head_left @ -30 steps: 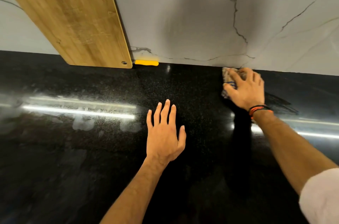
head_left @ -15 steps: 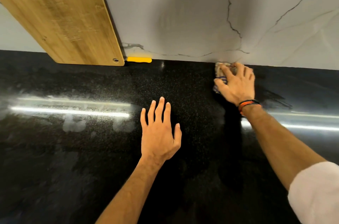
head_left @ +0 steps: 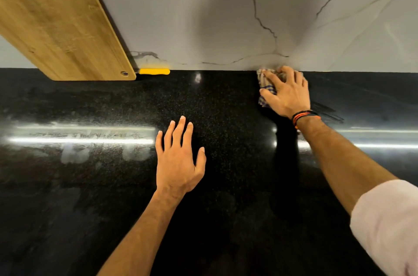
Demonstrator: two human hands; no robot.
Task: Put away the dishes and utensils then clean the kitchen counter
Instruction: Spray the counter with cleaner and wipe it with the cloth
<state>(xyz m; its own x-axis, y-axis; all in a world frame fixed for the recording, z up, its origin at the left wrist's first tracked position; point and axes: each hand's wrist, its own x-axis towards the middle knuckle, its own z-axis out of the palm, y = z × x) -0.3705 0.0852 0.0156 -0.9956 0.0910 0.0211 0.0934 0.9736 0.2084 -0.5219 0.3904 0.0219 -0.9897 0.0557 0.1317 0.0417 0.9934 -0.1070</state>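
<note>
The black speckled kitchen counter [head_left: 226, 106] fills the lower view, with smeared streaks on its left part. A bunched checked cloth [head_left: 264, 82] is pressed onto the counter at its back edge, right against the marble wall, under my right hand [head_left: 286, 92]. That hand wears an orange and black wristband. My left hand [head_left: 178, 158] lies flat on the counter near the middle, fingers apart, holding nothing.
A wooden cutting board [head_left: 56, 22] leans against the marble backsplash [head_left: 214, 15] at the back left. A small yellow object [head_left: 154, 71] lies at the foot of the wall beside the board's corner. Wet wipe marks show on the counter right of the cloth.
My right hand with the cloth has stayed at the wall edge, shifting only slightly. The left hand rests in about the same spot. The view has shifted a little.
</note>
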